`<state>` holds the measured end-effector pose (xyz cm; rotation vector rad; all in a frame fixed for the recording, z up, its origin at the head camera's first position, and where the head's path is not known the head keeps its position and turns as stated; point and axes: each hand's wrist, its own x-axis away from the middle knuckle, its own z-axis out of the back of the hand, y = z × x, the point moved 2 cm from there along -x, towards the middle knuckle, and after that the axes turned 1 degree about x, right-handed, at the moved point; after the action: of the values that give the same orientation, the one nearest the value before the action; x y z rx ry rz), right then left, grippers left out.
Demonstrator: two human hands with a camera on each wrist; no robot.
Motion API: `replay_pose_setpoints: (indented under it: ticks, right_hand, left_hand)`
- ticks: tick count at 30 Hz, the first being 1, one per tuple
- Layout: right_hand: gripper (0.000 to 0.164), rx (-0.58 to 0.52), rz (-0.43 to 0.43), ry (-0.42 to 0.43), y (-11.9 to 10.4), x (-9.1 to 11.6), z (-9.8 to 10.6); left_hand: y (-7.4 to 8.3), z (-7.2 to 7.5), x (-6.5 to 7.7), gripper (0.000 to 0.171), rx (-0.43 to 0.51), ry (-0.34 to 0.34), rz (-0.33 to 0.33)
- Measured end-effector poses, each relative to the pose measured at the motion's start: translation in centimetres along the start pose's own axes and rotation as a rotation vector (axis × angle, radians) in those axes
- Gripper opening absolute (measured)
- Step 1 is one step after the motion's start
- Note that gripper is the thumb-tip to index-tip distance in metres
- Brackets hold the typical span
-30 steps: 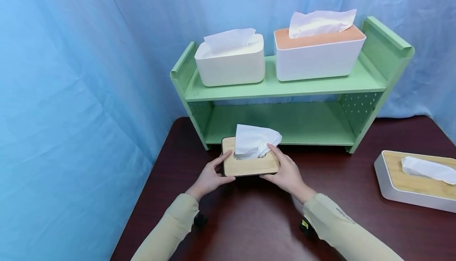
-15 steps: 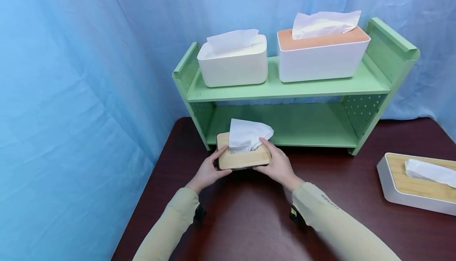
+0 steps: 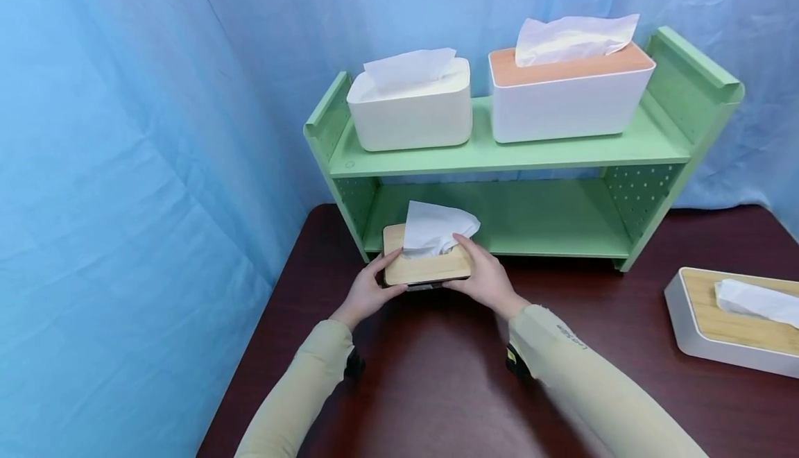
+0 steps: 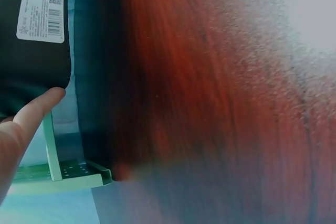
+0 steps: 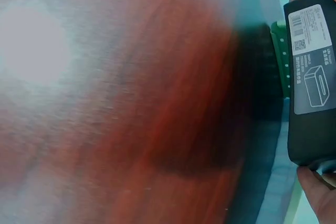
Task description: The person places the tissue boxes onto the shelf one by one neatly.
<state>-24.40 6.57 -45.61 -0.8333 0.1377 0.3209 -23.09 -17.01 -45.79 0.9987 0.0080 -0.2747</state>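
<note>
The wood-topped tissue box (image 3: 431,270) is held up over the tabletop (image 3: 431,388), between the person's two hands. The left hand (image 3: 365,293) is clamped on its left end, the right hand (image 3: 490,282) on its right; just beyond stands a green rack (image 3: 512,159).

You have a white tissue box (image 3: 412,121) left of a larger orange-topped box (image 3: 571,107), blue curtains (image 3: 262,41) hanging behind them, and a white-sided, wood-topped box (image 3: 733,325) at right on the dark red table (image 3: 446,375).
</note>
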Motion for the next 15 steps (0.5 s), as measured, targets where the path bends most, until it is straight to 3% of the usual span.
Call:
replay_pose_setpoints:
  ticks: [6,15]
  right_hand:
    - [0.093,0.074,0.034,-0.105,-0.7,-1.7,0.3]
    - [0.087,0.03,-0.017,-0.149,-0.6,-3.1,1.4]
  left_hand:
    - [0.2,0.6,-0.4,0.063,-0.095,0.052,0.02]
    - [1.2,1.3,-1.6,0.053,-0.09,0.073,0.045]
